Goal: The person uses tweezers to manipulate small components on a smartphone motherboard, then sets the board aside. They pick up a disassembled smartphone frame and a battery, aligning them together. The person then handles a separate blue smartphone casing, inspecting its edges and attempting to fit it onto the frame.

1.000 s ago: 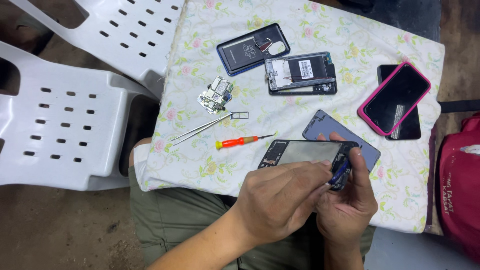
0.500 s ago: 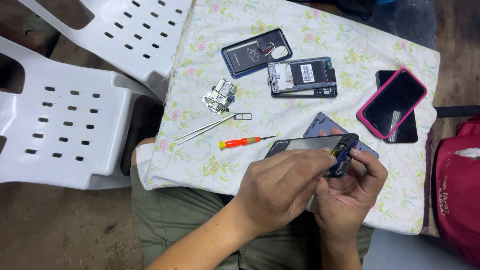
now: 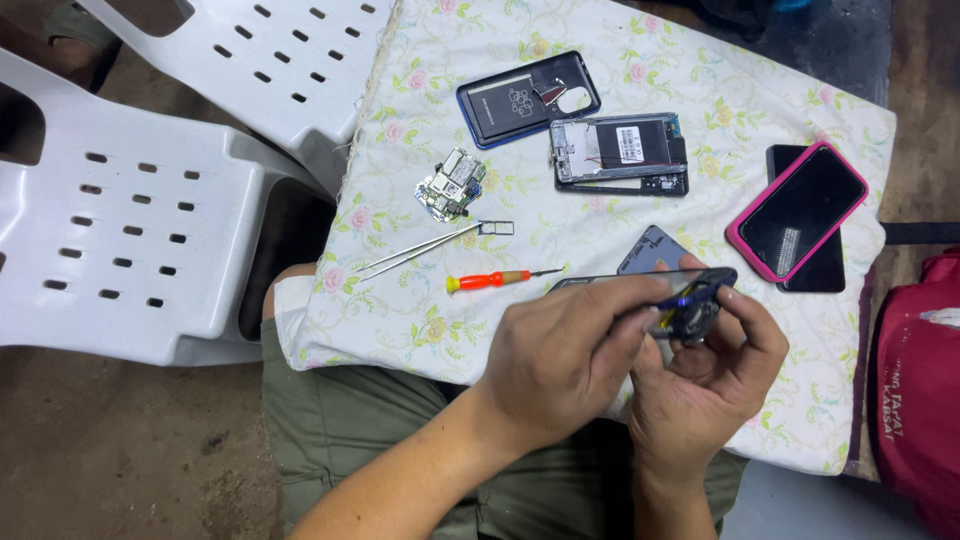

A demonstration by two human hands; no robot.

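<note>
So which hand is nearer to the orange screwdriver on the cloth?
The left hand. It is just below and right of the orange screwdriver, not touching it. The right hand is farther right, holding the phone frame.

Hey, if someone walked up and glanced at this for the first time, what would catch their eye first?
Probably the two hands at the near edge of the table: the left hand and right hand together hold a dark phone frame tilted above the floral cloth. Next, the pink-cased phone at the right, and the small orange screwdriver beside tweezers mid-table.
</note>
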